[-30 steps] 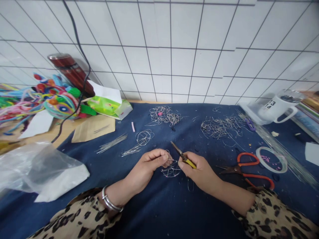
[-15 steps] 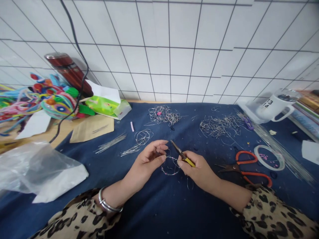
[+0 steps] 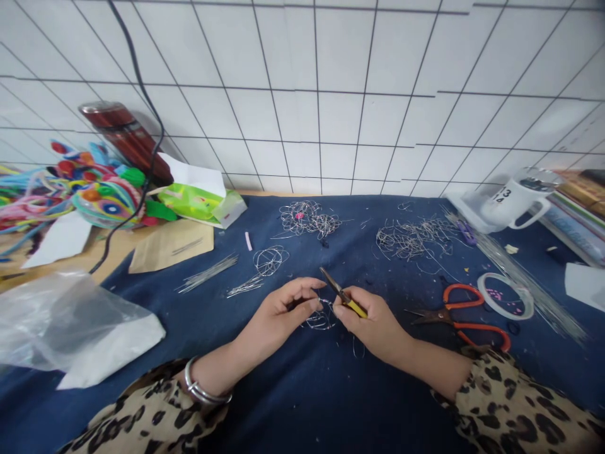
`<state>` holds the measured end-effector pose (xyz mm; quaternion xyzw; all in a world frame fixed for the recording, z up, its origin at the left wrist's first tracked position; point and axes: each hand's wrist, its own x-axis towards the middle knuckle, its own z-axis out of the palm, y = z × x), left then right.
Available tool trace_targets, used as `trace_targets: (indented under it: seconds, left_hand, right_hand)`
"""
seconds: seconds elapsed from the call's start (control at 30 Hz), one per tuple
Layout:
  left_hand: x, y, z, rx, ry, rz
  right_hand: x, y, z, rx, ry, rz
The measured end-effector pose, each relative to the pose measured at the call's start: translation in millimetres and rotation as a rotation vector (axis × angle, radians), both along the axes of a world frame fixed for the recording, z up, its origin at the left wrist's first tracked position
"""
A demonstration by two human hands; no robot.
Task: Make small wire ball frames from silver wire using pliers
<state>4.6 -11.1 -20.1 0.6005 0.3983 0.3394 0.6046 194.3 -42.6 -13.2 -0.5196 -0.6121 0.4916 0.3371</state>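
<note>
In the head view my left hand (image 3: 283,309) is closed, thumb and fingers pinching the edge of a thin wire ring (image 3: 317,326) strung with small pink beads. My fingers hide part of the ring. Opposite it, my right hand (image 3: 373,318) is wrapped round yellow-handled pliers (image 3: 350,304), whose dark jaws point up and to the left, away from the wire. The right fingertips also touch the ring's right side. A loose wire loop (image 3: 358,347) hangs below my right hand.
Orange-handled scissors (image 3: 447,315) and a white ring-shaped dish (image 3: 530,306) around pink beads lie at right. Tangled wire heaps (image 3: 411,239) and straight wire bundles (image 3: 208,273) lie on the blue cloth. A white mug (image 3: 527,202) stands back right; a plastic bag (image 3: 108,328) lies left.
My left fingers have come down and closed nearer the ring, and the ring looks flatter and more tilted. The pliers stay in my right hand. The whole view has shifted slightly.
</note>
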Motion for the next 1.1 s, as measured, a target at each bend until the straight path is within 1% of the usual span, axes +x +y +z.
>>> trace_targets:
  seconds: [0.2,0.33,0.67,0.97,1.1]
  left_hand:
    - [1.0,0.4,-2.1,-0.111,-0.146,0.013]
    - [1.6,-0.1,-2.0,-0.106,-0.191,0.018]
    - [-1.0,-1.8,-0.1,0.03,-0.085,0.004]
    - [-2.2,-1.4,-0.7,0.096,-0.052,0.006]
    - [-2.1,0.1,-1.2,0.149,0.024,0.029]
  right_hand:
    - [-0.9,-0.5,0.7,0.026,-0.029,-0.012]
    - [-1.1,-1.2,1.6,0.031,-0.031,-0.011]
    - [-0.8,-1.1,0.7,0.077,-0.022,-0.016]
    - [0.2,-1.3,-1.5,0.052,-0.002,-0.017]
    - [0.1,-2.0,-2.5,0.073,-0.016,-0.017]
